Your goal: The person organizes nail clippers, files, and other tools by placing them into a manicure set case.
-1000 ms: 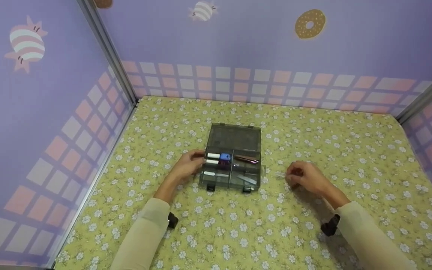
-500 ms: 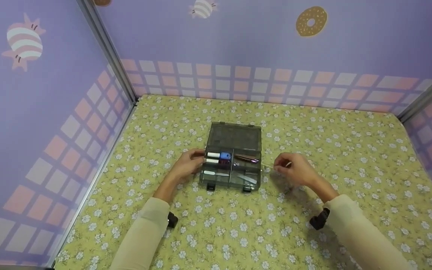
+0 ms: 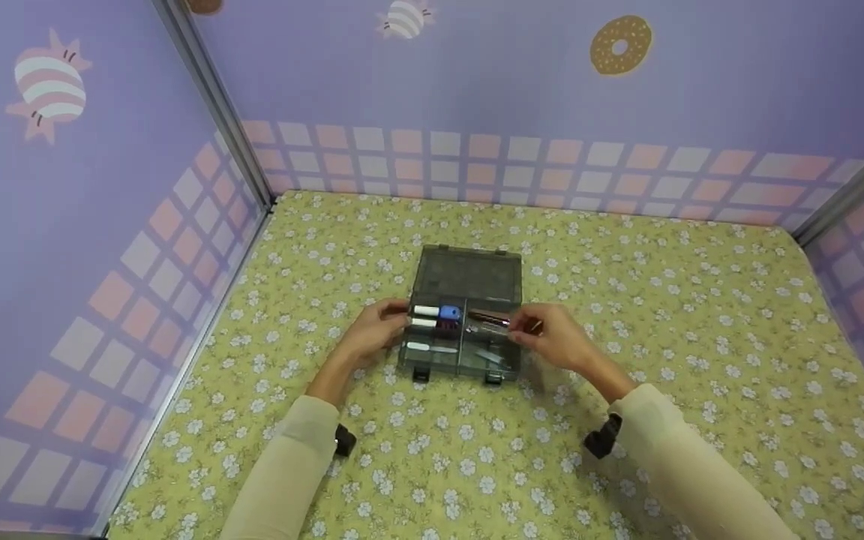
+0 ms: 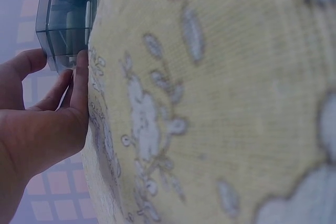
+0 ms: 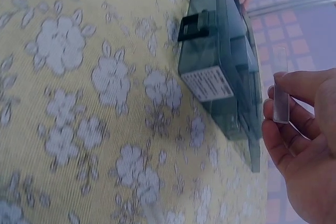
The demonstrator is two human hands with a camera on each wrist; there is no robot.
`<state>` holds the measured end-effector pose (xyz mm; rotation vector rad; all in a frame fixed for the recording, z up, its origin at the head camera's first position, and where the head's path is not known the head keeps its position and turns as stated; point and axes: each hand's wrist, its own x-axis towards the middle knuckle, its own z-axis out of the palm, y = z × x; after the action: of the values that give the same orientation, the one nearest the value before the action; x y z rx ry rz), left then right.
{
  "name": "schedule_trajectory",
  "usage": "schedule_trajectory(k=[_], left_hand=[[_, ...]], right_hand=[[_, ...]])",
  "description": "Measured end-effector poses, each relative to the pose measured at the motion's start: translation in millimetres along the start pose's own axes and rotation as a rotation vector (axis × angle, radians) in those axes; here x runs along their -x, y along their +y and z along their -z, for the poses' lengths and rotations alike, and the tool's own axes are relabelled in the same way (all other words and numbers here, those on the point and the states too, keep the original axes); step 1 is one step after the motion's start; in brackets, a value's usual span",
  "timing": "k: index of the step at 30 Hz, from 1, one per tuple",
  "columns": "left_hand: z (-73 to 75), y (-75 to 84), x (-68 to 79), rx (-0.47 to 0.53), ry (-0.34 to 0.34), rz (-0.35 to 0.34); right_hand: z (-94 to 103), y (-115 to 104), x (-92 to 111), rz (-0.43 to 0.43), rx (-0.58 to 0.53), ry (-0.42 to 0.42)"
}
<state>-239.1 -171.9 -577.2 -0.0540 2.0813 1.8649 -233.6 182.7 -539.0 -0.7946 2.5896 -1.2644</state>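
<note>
A translucent dark grey compartment box [image 3: 432, 366] lies on the cloth, its lid [image 3: 469, 274] folded back. My left hand [image 3: 373, 330] holds the box's left side; in the left wrist view, its fingers [image 4: 79, 85] sit against the box's end. My right hand [image 3: 552, 337] pinches a clear flat strip [image 5: 281, 95] between thumb and fingers, over the box's right compartments. Inside lie two white-capped pieces, one blue [image 3: 450, 312] and one dark red [image 3: 447, 325], a shiny reddish-brown piece [image 3: 486, 318], a white-handled tool [image 3: 418, 346] and a pale slim piece [image 3: 488, 357].
The table has a yellow floral cloth [image 3: 432, 450]. Purple patterned panels [image 3: 477, 90] stand at the back and sides. In the right wrist view, a faint pale strip [image 5: 152, 208] shows on the cloth. Two latches [image 3: 421, 374] stick out at the box's front.
My right hand has moved left from the cloth to the box's right side, carrying the clear strip over it. The left hand has stayed at the box's left side.
</note>
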Motion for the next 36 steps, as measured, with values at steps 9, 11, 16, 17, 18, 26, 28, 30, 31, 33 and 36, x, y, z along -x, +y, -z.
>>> schedule_trajectory(k=[9,11,16,17,18,26,28,30,31,33,36], left_hand=[[0.1,0.8,0.0,-0.016,0.005,0.014],[0.1,0.5,-0.3,-0.016,0.007,0.019],[0.5,0.2,-0.7,-0.009,-0.001,0.017],[0.6,0.2,-0.7,-0.008,-0.005,0.014],[0.7,0.2,-0.7,-0.008,-0.008,0.01],[1.1,-1.0,-1.9,-0.001,-0.007,-0.001],[0.7,-1.3,-2.4,0.011,-0.002,0.002],[0.3,-1.5,-2.9,0.017,0.005,0.003],[0.1,-1.5,-3.0,0.018,0.008,0.003],[-0.6,-1.1,-3.1,0.018,0.01,0.003],[-1.1,-0.3,-3.2,0.013,0.011,0.001]], right_hand=[[-21.1,-11,-11,0.067,0.0,-0.048],[-24.8,-10,-12,0.075,0.005,-0.056],[-30.8,-8,-13,0.083,0.01,-0.067],[-31.3,-8,-13,0.083,0.011,-0.068],[-31.8,-7,-13,0.085,0.013,-0.067],[-33.0,-6,-11,0.095,0.017,-0.071],[-33.4,-6,-11,0.095,0.017,-0.074],[-33.8,-5,-11,0.09,0.016,-0.076],[-33.8,-5,-11,0.089,0.017,-0.078],[-33.3,-5,-11,0.082,0.003,-0.08],[-29.8,-5,-11,0.062,-0.017,-0.073]])
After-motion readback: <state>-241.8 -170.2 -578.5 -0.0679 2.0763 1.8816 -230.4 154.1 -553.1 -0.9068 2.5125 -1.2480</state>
